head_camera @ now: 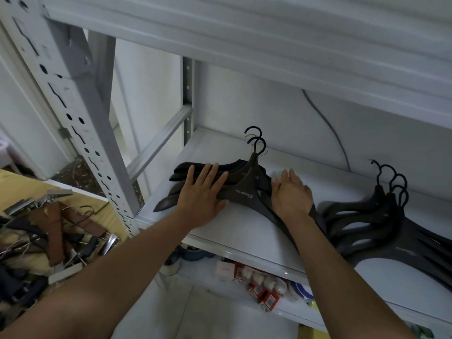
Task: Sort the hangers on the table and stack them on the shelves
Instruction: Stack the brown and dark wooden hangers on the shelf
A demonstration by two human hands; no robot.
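A stack of dark, broad-shouldered hangers (pixel 244 189) lies flat on the white shelf (pixel 234 231), hooks pointing to the back wall. My left hand (pixel 204 194) rests on the stack's left arms with straight, spread fingers. My right hand (pixel 291 192) lies flat on the stack's right arms, fingers straight. A second stack of similar dark hangers (pixel 371 216) lies further right on the same shelf. On the wooden table (pixel 22 184) at the lower left sits a pile of brown and dark clip hangers (pixel 51 231).
A perforated white upright (pixel 73 113) stands between table and shelf. Another shelf board (pixel 269 45) hangs close overhead. The shelf below holds red-and-white packets (pixel 264 287), tape rolls and small boxes. A dark cable (pixel 327 126) runs down the back wall.
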